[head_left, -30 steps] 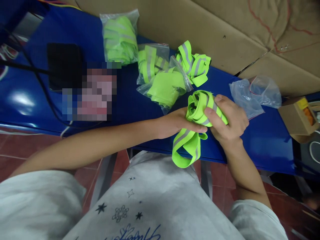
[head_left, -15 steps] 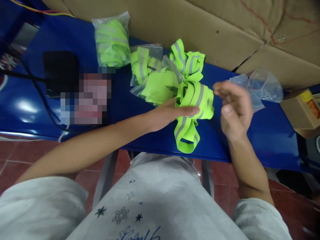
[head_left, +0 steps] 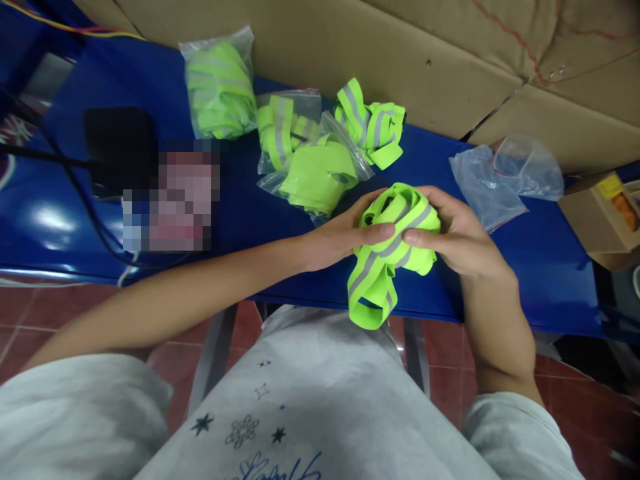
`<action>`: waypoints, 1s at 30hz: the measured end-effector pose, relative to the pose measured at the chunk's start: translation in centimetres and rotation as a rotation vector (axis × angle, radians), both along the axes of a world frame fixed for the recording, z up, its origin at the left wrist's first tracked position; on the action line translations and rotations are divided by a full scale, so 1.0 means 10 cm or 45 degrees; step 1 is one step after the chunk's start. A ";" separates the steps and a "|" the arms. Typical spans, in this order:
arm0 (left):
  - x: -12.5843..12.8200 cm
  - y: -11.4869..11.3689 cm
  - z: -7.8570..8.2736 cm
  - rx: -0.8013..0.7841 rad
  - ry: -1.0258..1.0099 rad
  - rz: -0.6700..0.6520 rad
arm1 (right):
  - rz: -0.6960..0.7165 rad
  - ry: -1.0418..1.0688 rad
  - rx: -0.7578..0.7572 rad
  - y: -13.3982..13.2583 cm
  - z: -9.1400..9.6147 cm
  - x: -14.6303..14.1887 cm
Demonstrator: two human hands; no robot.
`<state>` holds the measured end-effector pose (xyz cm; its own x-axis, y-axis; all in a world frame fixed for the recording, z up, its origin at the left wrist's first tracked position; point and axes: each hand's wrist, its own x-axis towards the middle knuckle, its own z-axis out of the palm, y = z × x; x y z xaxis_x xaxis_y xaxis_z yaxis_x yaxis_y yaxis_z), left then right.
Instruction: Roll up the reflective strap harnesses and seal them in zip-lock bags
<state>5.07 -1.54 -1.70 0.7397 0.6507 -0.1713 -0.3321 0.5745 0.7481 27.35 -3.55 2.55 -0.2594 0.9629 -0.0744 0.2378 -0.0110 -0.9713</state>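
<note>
A bundle of neon yellow-green reflective strap (head_left: 400,220) with grey stripes is held between both hands above the front of the blue table. My left hand (head_left: 345,230) grips its left side, thumb across the front. On the other side my right hand (head_left: 455,233) closes round it, its thumb nearly meeting the left one. One loop of the strap hangs down below the left thumb. Behind lies a second loose strap bundle (head_left: 375,123). Several clear zip bags hold more strap, among them a bagged strap (head_left: 320,173) just beyond my left hand.
A fuller bag of strap (head_left: 220,90) stands at the back left. Clear plastic bags (head_left: 505,177) lie to the right, beside a small cardboard box (head_left: 600,213). A black device (head_left: 120,150) with cables sits on the left. Large cardboard boxes (head_left: 340,50) line the table's back.
My right hand has moved left and taken hold of the strap bundle, which it was apart from before. The bundle has come slightly toward me and turned, clear of the strap behind it.
</note>
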 end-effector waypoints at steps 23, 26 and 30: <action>0.05 -0.03 -0.02 0.150 0.251 0.006 | -0.246 -0.861 1.087 -0.05 -0.29 -0.07; 0.07 0.00 -0.05 0.144 0.159 0.024 | -0.119 -0.861 1.087 0.00 -0.38 -0.01; 0.05 0.02 0.01 0.230 0.067 0.102 | -0.180 -0.755 1.045 -0.01 -0.38 -0.03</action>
<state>5.61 -1.37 -1.57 0.6775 0.7307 -0.0836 -0.3291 0.4029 0.8540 27.06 -3.69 -1.28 -0.2756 0.7935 0.5426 0.7307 0.5397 -0.4181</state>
